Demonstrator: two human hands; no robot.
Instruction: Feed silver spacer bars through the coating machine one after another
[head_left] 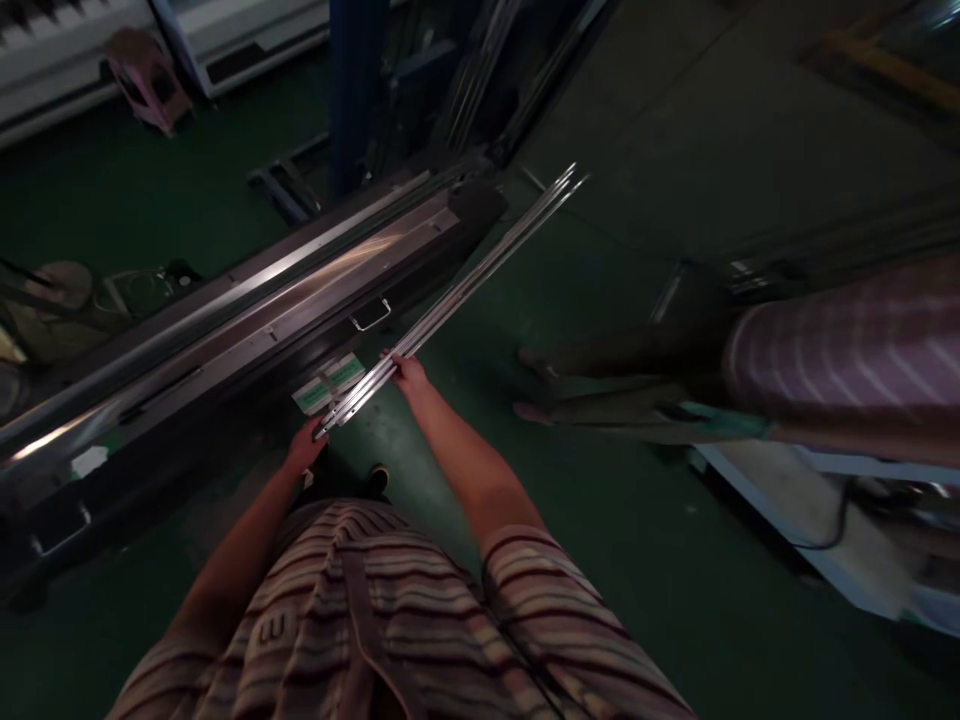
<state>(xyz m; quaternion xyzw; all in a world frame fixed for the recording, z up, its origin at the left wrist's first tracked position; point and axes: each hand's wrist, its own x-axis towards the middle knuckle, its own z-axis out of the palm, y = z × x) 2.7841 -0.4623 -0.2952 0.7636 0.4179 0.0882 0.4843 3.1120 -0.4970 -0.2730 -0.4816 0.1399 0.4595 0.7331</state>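
A bundle of long, thin metal bars (474, 278) slants from near my body up to the right, in front of a long dark machine bed (300, 340). My right hand (406, 371) is wrapped round the bundle, nearer its close end. At that close end, my left hand (306, 443) has its fingers closed on the bar tips. Several bars lie side by side, with their far ends slightly spread. Just behind the near part of the bundle shows a green-and-white label (328, 384), partly covered by the bars.
On the right stands another person in a striped top (847, 350), beside a pale machine or cart (795, 520). A pink stool (150, 82) is at the upper left. Blue upright posts (358, 90) rise behind the machine bed. Metal handles (371, 315) stick out from its front.
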